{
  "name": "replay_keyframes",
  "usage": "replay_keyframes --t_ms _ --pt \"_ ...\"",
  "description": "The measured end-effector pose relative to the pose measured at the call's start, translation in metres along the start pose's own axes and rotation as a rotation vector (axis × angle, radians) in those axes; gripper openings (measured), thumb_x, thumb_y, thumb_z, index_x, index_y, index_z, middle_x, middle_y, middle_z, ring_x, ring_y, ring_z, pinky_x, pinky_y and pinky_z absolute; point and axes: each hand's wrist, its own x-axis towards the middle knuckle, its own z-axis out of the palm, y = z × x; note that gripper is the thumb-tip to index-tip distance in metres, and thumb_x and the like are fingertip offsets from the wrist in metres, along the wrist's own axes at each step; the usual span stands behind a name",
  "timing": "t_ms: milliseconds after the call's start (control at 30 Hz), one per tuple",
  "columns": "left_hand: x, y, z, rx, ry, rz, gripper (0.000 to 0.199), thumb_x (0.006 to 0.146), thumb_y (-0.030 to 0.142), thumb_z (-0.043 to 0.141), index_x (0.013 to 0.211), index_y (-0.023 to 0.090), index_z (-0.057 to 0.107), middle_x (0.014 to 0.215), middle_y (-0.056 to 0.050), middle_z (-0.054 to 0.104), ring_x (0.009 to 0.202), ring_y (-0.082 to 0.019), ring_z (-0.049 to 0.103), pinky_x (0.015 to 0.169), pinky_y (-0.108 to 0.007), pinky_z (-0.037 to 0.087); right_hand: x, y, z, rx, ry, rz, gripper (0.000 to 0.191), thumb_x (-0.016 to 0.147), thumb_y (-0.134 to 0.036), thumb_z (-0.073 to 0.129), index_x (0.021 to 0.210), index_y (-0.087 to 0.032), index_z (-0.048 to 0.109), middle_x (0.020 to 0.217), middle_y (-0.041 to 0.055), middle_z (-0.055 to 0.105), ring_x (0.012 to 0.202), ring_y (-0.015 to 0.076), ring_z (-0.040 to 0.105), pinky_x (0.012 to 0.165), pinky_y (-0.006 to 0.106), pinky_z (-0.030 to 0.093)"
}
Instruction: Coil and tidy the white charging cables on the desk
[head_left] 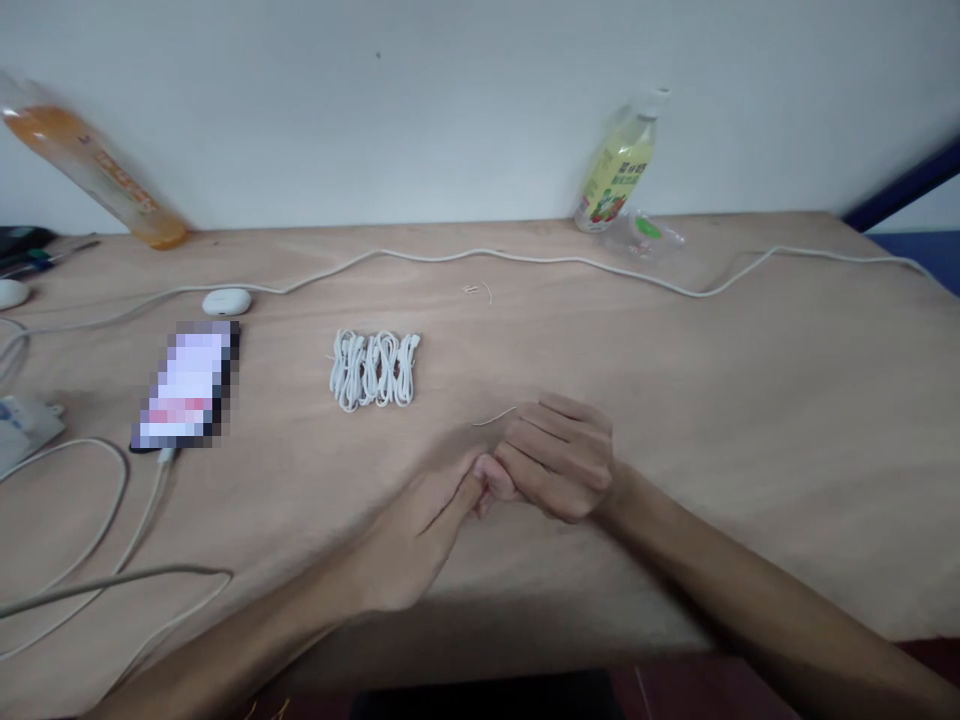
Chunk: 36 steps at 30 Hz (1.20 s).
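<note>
My left hand and my right hand meet above the front middle of the wooden table. The fingers of my right hand are curled, its knuckles facing up. My left thumb and fingers are pressed together against it. What they hold between them, if anything, is hidden. A thin white strand shows just beyond my right fingers. Several coiled white cables lie side by side to the left of my hands. Small white scraps lie farther back.
A phone with a cable plugged in lies at the left, near a white case. An orange bottle and a yellow-green bottle stand by the wall. A long white cable crosses the table's back.
</note>
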Motion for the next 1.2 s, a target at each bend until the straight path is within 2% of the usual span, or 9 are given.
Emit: replay_keyframes --t_ms 133,500,567,667,733,833,933,1067,1200 --pt "-0.001 -0.002 -0.004 0.137 -0.007 0.116 0.033 0.116 0.030 0.034 0.086 0.024 0.046 0.096 -0.001 0.061 0.089 -0.019 0.055 0.091 -0.035 0.047 0.002 0.001 0.000 0.037 0.001 0.030 0.049 0.111 -0.015 0.052 0.063 -0.020 0.062 0.058 -0.0006 0.050 0.060 0.0162 0.039 0.057 0.034 0.033" --pt "0.001 -0.007 -0.005 0.183 0.027 0.120 0.034 0.117 0.038 0.033 0.097 0.025 0.057 0.092 -0.002 0.063 0.083 -0.021 0.055 0.085 -0.035 0.047 0.006 -0.002 0.001 0.165 -0.115 0.212 0.044 0.110 -0.014 0.054 0.067 -0.023 0.058 0.059 -0.0012 0.057 0.057 0.0158 0.050 0.059 0.033 0.040" --pt "0.004 -0.009 -0.007 0.205 0.099 0.120 0.033 0.117 0.039 0.033 0.098 0.024 0.055 0.091 -0.002 0.062 0.081 -0.021 0.054 0.084 -0.036 0.047 0.007 -0.002 0.001 0.201 -0.134 0.383 0.038 0.112 -0.018 0.049 0.078 -0.022 0.065 0.067 0.0005 0.065 0.061 0.0160 0.057 0.060 0.032 0.043" --pt "0.009 -0.012 -0.012 0.190 0.261 0.067 0.034 0.116 0.042 0.033 0.090 0.025 0.047 0.085 -0.001 0.056 0.078 -0.020 0.052 0.077 -0.035 0.046 0.006 0.004 -0.001 0.280 -0.094 0.786 0.034 0.116 -0.023 0.037 0.111 -0.019 0.070 0.087 0.0040 0.074 0.071 0.0166 0.066 0.065 0.030 0.047" --pt "0.012 -0.015 -0.016 0.163 0.376 0.054 0.036 0.116 0.044 0.034 0.088 0.025 0.046 0.081 0.001 0.051 0.076 -0.019 0.049 0.075 -0.034 0.046 0.004 0.011 -0.004 0.322 -0.122 0.958 0.028 0.114 -0.025 0.042 0.114 -0.018 0.069 0.088 0.0032 0.072 0.071 0.0167 0.066 0.066 0.030 0.048" --pt "0.016 -0.019 -0.019 0.094 0.474 0.040 0.038 0.116 0.047 0.035 0.086 0.026 0.044 0.079 0.003 0.047 0.072 -0.018 0.046 0.071 -0.033 0.045 -0.001 0.024 -0.010 0.493 -0.446 0.927 0.008 0.102 -0.023 0.065 0.097 -0.020 0.070 0.084 0.0007 0.069 0.069 0.0165 0.064 0.065 0.029 0.048" --pt "0.018 -0.022 -0.019 0.027 0.493 0.045 0.039 0.115 0.049 0.037 0.085 0.026 0.044 0.078 0.003 0.046 0.070 -0.016 0.044 0.067 -0.030 0.045 -0.006 0.034 -0.015 0.543 -0.622 0.842 0.005 0.095 -0.017 0.076 0.094 -0.021 0.073 0.099 0.0037 0.070 0.084 0.0183 0.068 0.075 0.030 0.052" --pt "0.018 -0.023 -0.018 -0.060 0.499 0.026 0.038 0.114 0.051 0.042 0.086 0.025 0.047 0.079 0.002 0.048 0.069 -0.016 0.045 0.066 -0.028 0.047 -0.011 0.040 -0.018 0.525 -0.667 0.807 0.009 0.098 -0.015 0.072 0.092 -0.022 0.072 0.101 0.0036 0.069 0.086 0.0185 0.067 0.077 0.030 0.051" --pt "0.020 -0.022 -0.017 -0.149 0.501 -0.013 0.040 0.113 0.054 0.045 0.086 0.025 0.046 0.080 0.002 0.048 0.065 -0.015 0.041 0.059 -0.027 0.044 -0.005 0.034 -0.017 0.588 -0.616 0.820 0.009 0.101 -0.017 0.068 0.093 -0.021 0.070 0.099 0.0035 0.069 0.084 0.0183 0.064 0.076 0.030 0.050"
